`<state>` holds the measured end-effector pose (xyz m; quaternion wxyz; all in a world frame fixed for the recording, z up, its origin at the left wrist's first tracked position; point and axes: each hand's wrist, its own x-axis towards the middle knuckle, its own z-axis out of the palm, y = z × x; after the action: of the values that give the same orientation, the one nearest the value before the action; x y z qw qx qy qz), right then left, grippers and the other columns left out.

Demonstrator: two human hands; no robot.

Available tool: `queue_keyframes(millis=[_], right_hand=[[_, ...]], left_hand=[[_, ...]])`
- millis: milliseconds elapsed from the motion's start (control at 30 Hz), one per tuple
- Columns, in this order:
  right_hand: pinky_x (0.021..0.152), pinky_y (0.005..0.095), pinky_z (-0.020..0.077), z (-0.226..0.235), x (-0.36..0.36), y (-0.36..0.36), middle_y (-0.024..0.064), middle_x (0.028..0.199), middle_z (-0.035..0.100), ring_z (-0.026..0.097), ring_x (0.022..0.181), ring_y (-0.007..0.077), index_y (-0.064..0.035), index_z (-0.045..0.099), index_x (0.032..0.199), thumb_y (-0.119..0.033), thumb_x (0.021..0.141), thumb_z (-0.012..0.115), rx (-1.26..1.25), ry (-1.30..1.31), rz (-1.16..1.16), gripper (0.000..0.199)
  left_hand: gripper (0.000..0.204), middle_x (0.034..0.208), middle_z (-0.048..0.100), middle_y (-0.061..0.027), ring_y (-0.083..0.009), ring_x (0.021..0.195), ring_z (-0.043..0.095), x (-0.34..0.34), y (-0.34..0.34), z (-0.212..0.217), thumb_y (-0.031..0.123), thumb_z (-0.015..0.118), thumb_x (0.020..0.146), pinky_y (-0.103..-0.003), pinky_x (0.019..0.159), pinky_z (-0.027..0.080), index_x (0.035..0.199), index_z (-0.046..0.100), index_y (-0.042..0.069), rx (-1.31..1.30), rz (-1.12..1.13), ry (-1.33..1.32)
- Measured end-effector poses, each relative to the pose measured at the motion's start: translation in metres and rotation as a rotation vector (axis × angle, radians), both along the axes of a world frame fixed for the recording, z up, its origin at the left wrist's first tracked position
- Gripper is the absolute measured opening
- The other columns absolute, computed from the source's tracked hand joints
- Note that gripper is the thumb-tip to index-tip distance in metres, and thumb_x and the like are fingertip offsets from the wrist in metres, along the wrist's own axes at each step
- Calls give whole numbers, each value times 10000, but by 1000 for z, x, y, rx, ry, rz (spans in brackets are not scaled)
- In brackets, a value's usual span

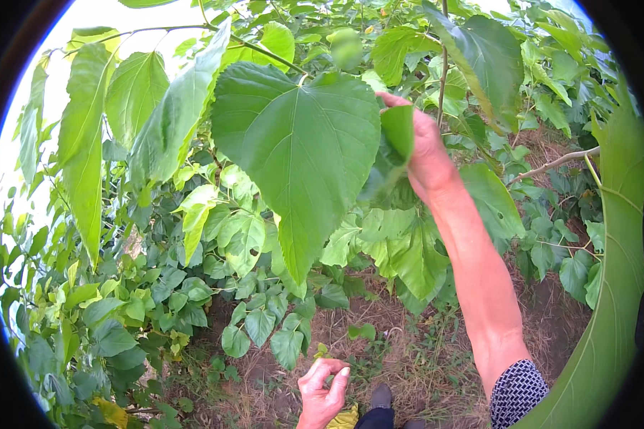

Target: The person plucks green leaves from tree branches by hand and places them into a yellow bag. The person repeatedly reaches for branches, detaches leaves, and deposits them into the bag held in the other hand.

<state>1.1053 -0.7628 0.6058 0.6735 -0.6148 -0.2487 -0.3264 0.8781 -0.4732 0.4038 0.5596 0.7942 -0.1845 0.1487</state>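
My right hand (431, 154) is raised among the branches, its fingers curled round a folded green leaf (398, 132). Part of that leaf is blurred, and the fingertips are partly hidden behind it. Just left of the hand hangs a big heart-shaped leaf (304, 143), its stalk joined to a thin branch (257, 48). Low in the view, my left hand (322, 395) is closed, with thumb and forefinger pressed together. Whatever it may pinch is too small to make out.
Long leaves (86, 143) droop at the upper left. A large leaf (587, 343) curves close along the right edge, near a bare branch (558, 163). Dense foliage surrounds dry, grassy ground (401, 357). A shoe (381, 395) and something yellow (345, 417) show below.
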Motion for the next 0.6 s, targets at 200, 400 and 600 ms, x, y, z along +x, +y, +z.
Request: queue_keyframes(millis=[200,400,600], right_hand=[[872,476,596,-70,-19,120,244,1153,722,715,1037,450,-45,540,1522,-98,954,754,-642,-63,-166,609],[802,476,588,-170,-40,174,168,1010,710,696,914,372,-41,603,1461,-65,901,798,-792,-169,-149,594],[837,461,597,-214,-70,212,181,1053,753,722,943,379,-17,671,1365,-27,869,820,-807,-158,-2,518]], left_hand=[[61,940,773,-141,-224,847,735,-17,79,35,-71,737,907,-329,739,575,963,740,-44,124,152,-120],[212,1010,776,-176,-320,875,758,-26,112,72,-43,813,784,-375,744,612,984,742,-28,351,345,-420],[454,1318,715,-235,-408,1249,670,4,158,72,-15,798,817,-510,1112,516,1265,738,-55,827,647,-579]])
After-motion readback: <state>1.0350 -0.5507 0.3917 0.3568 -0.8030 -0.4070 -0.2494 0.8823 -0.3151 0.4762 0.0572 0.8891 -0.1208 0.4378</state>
